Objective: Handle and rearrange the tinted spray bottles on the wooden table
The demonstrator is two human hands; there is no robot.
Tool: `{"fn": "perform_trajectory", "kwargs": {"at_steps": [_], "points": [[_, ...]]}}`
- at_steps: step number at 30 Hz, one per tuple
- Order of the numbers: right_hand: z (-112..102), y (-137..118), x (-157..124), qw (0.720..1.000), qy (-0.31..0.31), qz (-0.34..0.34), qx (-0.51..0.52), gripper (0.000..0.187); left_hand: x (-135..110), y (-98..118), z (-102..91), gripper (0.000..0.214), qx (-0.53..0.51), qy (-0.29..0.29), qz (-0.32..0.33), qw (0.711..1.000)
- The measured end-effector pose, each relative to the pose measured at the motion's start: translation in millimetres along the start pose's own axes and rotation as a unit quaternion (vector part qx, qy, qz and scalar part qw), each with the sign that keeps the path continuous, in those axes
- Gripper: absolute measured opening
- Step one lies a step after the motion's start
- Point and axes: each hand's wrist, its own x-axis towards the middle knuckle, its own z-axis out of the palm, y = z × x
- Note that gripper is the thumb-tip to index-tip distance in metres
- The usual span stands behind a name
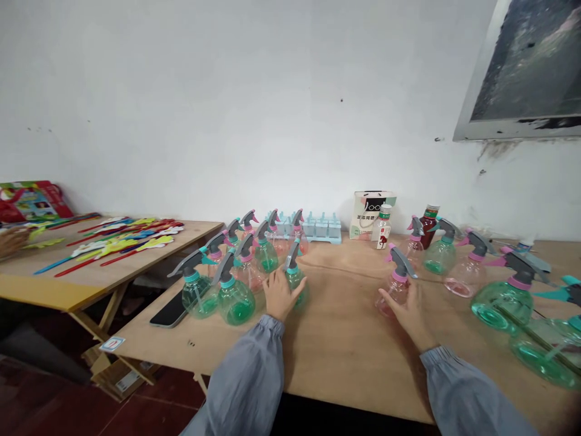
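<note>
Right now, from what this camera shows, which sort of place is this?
Perhaps a simple workroom or classroom: green and pink spray bottles stand on a plain wooden table, colourful long-handled pieces lie on another table, and a worn dark board hangs on the wall.

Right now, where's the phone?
In the head view, the phone lies near the left end of the bottle table, just left of the leftmost green bottle.
</note>
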Motion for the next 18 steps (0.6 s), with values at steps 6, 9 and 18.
{"fn": "perform_trajectory", "kwargs": {"at_steps": [6, 9, 18], "points": [[0.0, 9.7, -3.7, 0.999, -0.03, 0.003, 0.012, 0.059, 40.4, -7.7, 32.9, 0.078, 0.16, -0.009, -0.023, 0.987], [1.0, 12.6, -5.9, 0.998, -0.044, 0.002, 0.033, 0.053, 60.3, -11.0, 49.1, 0.087, 0.172, 0.003, -0.046, 0.984], [6.0, 5.2, -12.9, 0.997, -0.055, -0.029, 0.044, 0.05, 60.5, 6.7, 52.1, 0.095, -0.015, 0.105, -0.043, 0.993]]}}
